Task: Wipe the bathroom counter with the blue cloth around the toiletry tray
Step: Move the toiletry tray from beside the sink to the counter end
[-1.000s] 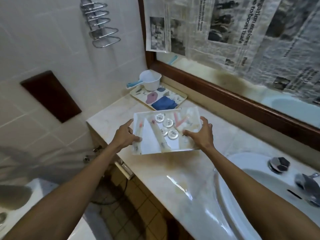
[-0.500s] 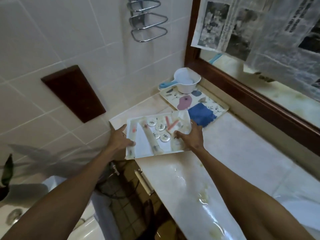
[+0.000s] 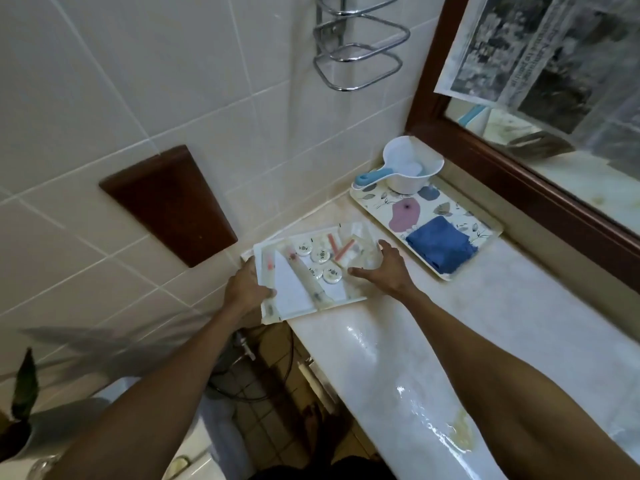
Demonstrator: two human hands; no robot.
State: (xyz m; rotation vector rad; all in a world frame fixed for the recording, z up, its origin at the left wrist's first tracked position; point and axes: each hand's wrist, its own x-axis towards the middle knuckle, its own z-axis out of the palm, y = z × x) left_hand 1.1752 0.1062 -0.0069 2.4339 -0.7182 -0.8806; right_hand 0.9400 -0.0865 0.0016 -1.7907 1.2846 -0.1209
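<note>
Head view: toiletry tray (image 3: 294, 292) parked at the desk (image 3: 433, 327) corner, left hand (image 3: 247, 289) gripping its nine o'clock edge, right hand (image 3: 384, 270) spread loosely over its three o'clock side. Preparatory step, apparently; no wiping yet. Next: freeing a hand, reaching toward two o'clock for the blue cloth (image 3: 441, 249) folded on the flowered tray (image 3: 372, 199).

Walls: pale square tiles (image 3: 173, 81) are covering them, a dark wooden panel (image 3: 169, 206) sitting flush.
Rack: a chrome wire rack (image 3: 360, 46) is hanging above.
Mirror: a dark wood frame (image 3: 519, 181) is bordering it, newspaper (image 3: 540, 53) covering the glass.
Floor: tan tiles (image 3: 273, 420) are showing below.
</note>
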